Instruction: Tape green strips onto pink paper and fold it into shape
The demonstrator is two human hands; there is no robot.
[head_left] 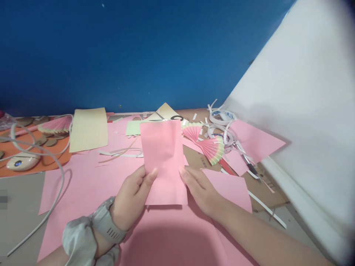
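A rectangular piece of pink paper (163, 159) is held up in front of me, its long side upright. My left hand (135, 195) pinches its left edge, thumb on the near face and fingers behind. At the right edge, my right hand (201, 190) grips it with the thumb near the border; its other fingers are partly hidden. Large pink sheets (91, 188) lie on the table beneath. Just behind the held paper, on the right, rests a pleated pink fan shape (212, 147) with yellow-green edges. Scissors (176, 118) show partly behind the paper's top.
A yellow sheet (88, 129) lies at the back left, near an orange mat (62, 160) with a cream device (23, 162) and a white cable (59, 207). Curled white strips (222, 125) and a pen (249, 166) are at the right, beside a white wall (310, 111).
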